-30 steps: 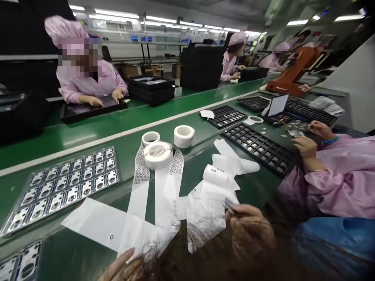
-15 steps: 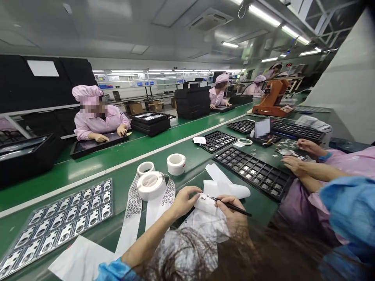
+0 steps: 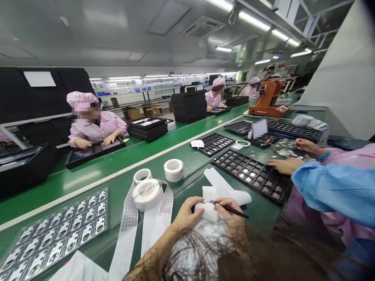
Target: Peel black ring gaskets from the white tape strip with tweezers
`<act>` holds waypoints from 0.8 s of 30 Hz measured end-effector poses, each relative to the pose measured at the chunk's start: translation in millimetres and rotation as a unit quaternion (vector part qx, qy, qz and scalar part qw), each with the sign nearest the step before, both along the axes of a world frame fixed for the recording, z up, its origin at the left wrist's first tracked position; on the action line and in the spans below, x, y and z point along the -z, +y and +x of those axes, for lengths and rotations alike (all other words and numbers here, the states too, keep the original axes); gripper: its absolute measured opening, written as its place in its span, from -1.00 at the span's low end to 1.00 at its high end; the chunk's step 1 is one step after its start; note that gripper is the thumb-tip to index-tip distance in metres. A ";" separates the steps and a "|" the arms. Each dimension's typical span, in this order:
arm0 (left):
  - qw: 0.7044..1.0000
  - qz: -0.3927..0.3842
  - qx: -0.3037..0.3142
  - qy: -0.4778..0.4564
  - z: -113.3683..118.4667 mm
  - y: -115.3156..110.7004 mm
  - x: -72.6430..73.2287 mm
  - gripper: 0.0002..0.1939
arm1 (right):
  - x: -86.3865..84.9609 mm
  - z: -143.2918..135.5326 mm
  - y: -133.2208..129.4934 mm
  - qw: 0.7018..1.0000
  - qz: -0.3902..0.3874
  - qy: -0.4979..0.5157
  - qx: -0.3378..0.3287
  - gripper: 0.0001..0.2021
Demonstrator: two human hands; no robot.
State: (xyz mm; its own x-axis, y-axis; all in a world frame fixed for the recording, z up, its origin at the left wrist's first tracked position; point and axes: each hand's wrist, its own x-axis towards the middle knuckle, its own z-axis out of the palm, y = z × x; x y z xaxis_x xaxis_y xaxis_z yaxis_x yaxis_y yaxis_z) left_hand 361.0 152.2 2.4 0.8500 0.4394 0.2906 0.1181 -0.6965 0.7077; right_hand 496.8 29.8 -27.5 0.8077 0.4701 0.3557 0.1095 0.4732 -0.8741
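Just right of the tape roll [image 3: 147, 194], left hand [image 3: 185, 214] pinching white backing paper [image 3: 209, 210], right hand [image 3: 231, 212] gripping black tweezers [image 3: 230, 209].

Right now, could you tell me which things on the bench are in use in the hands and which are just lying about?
In use:
- left hand holding the small white roll
- right hand holding black tweezers at that roll

Lying about:
- three white tape rolls
- clear tray of metal parts
- black compartment tray, by a co-worker's hand
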 end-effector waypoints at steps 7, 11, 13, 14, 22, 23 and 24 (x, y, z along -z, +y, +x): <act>0.999 0.027 -0.026 0.007 2.9 5.3 15.1 -0.76 | 5.0 -3.5 -1.7 0.997 -0.016 -0.081 0.000 -0.82; 1.000 0.006 -0.018 0.011 2.9 4.1 15.2 -0.80 | 8.8 -2.7 -2.1 0.993 -0.029 -0.111 0.023 -0.84; 1.000 -0.011 -0.025 0.010 2.6 4.1 16.1 -0.80 | 11.3 -3.2 -2.4 0.991 -0.034 -0.125 0.025 -0.84; 0.999 -0.019 -0.029 0.009 2.6 4.2 16.7 -0.80 | 12.2 -3.6 -2.7 0.990 -0.036 -0.131 0.023 -0.84; 0.998 -0.036 -0.042 -0.004 3.2 2.7 18.2 -0.80 | 5.2 -6.3 -7.7 0.989 -0.023 -0.140 0.035 -0.92; 0.998 -0.035 -0.042 -0.006 3.3 2.6 18.1 -0.80 | 4.2 -6.4 -7.9 0.990 -0.020 -0.135 0.037 -0.92; 0.999 -0.033 -0.042 -0.009 3.3 2.6 18.1 -0.80 | 3.8 -6.4 -7.9 0.991 -0.018 -0.129 0.036 -0.92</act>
State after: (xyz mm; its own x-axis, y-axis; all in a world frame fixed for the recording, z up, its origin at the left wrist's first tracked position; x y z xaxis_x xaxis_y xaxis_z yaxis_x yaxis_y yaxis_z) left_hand 364.3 154.8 -15.7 0.8038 0.5281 0.2739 0.1616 -0.6370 0.7537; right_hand 490.4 21.9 -31.3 0.7247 0.4302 0.5384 0.3638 0.4247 -0.8290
